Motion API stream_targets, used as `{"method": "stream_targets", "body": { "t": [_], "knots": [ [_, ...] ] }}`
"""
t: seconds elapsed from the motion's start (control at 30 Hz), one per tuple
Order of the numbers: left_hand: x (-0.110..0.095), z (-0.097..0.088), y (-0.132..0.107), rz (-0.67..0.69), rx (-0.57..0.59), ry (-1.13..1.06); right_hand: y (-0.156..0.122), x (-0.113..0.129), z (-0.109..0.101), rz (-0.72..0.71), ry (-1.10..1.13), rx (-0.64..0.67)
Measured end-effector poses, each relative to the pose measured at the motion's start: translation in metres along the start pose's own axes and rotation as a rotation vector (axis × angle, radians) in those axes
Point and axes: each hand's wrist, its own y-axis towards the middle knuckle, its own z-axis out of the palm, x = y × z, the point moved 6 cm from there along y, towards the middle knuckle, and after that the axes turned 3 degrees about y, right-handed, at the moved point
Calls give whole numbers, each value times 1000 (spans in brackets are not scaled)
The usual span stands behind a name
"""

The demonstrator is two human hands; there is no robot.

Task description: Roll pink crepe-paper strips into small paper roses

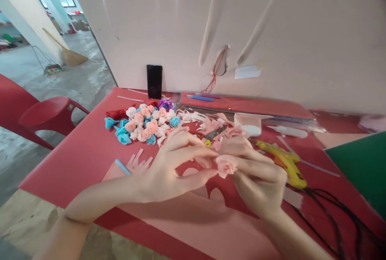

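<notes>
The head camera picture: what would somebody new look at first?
Probably the little pink flower near the middle, held in the right hand, with the left hand close at its edge. Next might be the heap of pink, white and blue flowers on the red table, left of centre. The bright yellow glue gun stands out at the right.

Pale pink is recorded on the paper rose at centre. In the flower pile to the left, peach, white, turquoise and purple are noted. Plain red is observed on the tabletop and the left chair. Yellow is found on the glue gun at right, dark green on the far-right sheet, black on the far phone.
</notes>
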Motion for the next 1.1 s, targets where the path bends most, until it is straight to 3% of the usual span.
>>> {"method": "stream_targets", "body": {
  "t": [0.2,0.47,0.73,1.1],
  "knots": [
    [3,-4,0,29,-78,-92,-6,3,7,72,17,2],
    [14,-1,-1,-119,-65,-278,-3,3,10,177,94,40],
    [15,1,0,-121,-150,-326,-2,4,12,297,136,53],
    [26,7,-1,-74,60,-698,-8,-6,18,534,519,259]
  ]
}}
